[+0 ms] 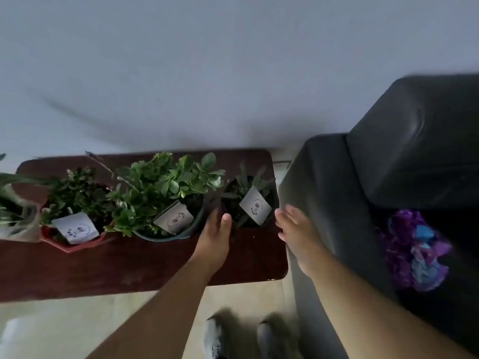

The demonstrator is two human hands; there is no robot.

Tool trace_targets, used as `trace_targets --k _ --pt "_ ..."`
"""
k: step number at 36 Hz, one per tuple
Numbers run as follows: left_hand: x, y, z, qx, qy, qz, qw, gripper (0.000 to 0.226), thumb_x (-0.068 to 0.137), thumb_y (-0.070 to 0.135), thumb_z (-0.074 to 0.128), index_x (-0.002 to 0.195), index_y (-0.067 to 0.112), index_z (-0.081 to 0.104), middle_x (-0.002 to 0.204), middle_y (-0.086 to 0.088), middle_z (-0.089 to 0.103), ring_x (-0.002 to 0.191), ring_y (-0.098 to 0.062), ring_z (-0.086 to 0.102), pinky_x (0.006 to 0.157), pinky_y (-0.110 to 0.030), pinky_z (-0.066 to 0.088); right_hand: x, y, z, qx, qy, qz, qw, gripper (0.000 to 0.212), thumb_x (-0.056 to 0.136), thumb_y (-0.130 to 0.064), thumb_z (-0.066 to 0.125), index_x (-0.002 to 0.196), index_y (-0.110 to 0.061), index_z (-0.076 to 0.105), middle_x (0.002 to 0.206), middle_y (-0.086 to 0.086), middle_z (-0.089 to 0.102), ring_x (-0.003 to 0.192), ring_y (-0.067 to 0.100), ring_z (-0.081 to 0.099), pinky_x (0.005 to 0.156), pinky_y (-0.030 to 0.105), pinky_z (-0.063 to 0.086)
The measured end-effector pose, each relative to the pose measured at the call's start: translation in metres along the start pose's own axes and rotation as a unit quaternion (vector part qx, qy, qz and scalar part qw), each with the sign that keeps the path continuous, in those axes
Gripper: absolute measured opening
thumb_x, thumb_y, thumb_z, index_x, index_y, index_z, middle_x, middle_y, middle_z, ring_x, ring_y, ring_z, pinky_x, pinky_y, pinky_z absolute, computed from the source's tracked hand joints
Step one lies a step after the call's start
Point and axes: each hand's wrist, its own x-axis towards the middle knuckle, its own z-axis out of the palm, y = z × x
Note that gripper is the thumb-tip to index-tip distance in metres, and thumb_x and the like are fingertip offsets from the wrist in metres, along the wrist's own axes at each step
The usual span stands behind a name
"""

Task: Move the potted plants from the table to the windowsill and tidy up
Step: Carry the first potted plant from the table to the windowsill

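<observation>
A dark wooden counter (pixel 145 265) carries a row of potted plants. The small black pot (pixel 250 203), holding a spiky dark plant and a white card (pixel 255 205), stands at the counter's three o'clock end. The left hand (pixel 215 238) reaches to the pot's nine o'clock side, thumb raised beside the rim and the other fingers hidden between this pot and the next, so contact is unclear. The right hand (pixel 298 234) comes to the pot's three o'clock side, fingers (pixel 285 215) straight and lightly spread, just beside the rim. At nine o'clock from the black pot stand a leafy plant in a grey-green pot (pixel 168 234), then a red pot (pixel 72 244). A dark sofa (pixel 388 164) sits at three o'clock, with a purple cloth (pixel 414 250) on it.
</observation>
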Motion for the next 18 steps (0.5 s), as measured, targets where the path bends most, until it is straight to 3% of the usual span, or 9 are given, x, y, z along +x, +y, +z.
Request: trace_targets --k 3,6,8,12,13,15,18 --pt "0.019 -0.004 0.006 0.016 0.021 0.018 0.999 0.06 0.102 0.054 0.032 0.157 0.034 0.021 0.16 0.006 0.031 0.148 -0.019 0.029 0.119 -0.04 0.027 0.02 0.008 0.004 0.038 -0.017 -0.009 0.999 0.043 0.105 -0.025 0.053 0.148 -0.018 0.049 0.133 -0.004 0.06 0.13 0.019 0.056 0.105 0.04 0.049" --pt "0.028 -0.004 0.011 -0.001 0.032 0.04 0.999 0.05 0.104 0.048 0.034 0.151 0.031 0.036 0.146 0.011 0.044 0.136 -0.011 0.039 0.111 -0.031 0.031 0.031 0.014 0.009 0.057 -0.042 -0.016 0.997 0.04 0.106 -0.021 0.051 0.145 -0.024 0.054 0.136 -0.005 0.063 0.124 0.015 0.059 0.091 0.031 0.053" --pt "0.029 -0.002 0.013 -0.009 0.046 0.051 0.998 0.036 0.107 0.037 0.036 0.139 0.028 0.049 0.126 0.014 0.052 0.12 -0.007 0.045 0.098 -0.022 0.03 0.036 0.016 0.009 0.046 -0.044 -0.033 0.997 0.037 0.105 -0.017 0.05 0.141 -0.023 0.058 0.133 -0.004 0.066 0.122 0.013 0.062 0.088 0.029 0.055" --pt "0.018 0.005 0.016 -0.012 0.044 0.053 0.998 0.018 0.106 0.032 0.039 0.105 0.039 0.055 0.1 0.019 0.062 0.102 -0.011 0.058 0.08 -0.024 0.044 0.028 0.009 0.003 0.038 -0.045 -0.04 0.997 0.036 0.106 -0.011 0.047 0.139 -0.02 0.059 0.129 -0.002 0.068 0.118 0.01 0.063 0.083 0.026 0.054" --pt "0.012 0.008 0.017 -0.026 0.042 0.051 0.997 0.018 0.106 0.032 0.039 0.107 0.04 0.055 0.101 0.022 0.061 0.102 -0.009 0.058 0.079 -0.017 0.045 0.023 0.005 0.001 0.034 -0.048 -0.044 0.997 0.036 0.106 -0.011 0.047 0.139 -0.02 0.059 0.127 -0.003 0.068 0.116 0.008 0.063 0.084 0.026 0.054" --pt "-0.002 0.016 0.018 -0.052 0.046 0.047 0.996 0.028 0.106 0.031 0.04 0.132 0.037 0.05 0.113 0.027 0.054 0.112 -0.001 0.049 0.089 -0.009 0.036 0.01 -0.006 -0.007 0.029 -0.047 -0.054 0.997 0.036 0.106 -0.011 0.047 0.138 -0.025 0.059 0.12 -0.007 0.068 0.109 0.004 0.063 0.085 0.027 0.055" --pt "-0.034 0.036 0.016 -0.072 0.052 0.036 0.995 0.048 0.105 0.035 0.043 0.152 0.028 0.036 0.137 0.019 0.048 0.125 -0.004 0.046 0.106 -0.021 0.035 -0.019 -0.025 -0.021 0.018 -0.051 -0.063 0.997 0.035 0.106 -0.012 0.048 0.134 -0.03 0.058 0.11 -0.011 0.067 0.097 0.004 0.063 0.084 0.026 0.055"
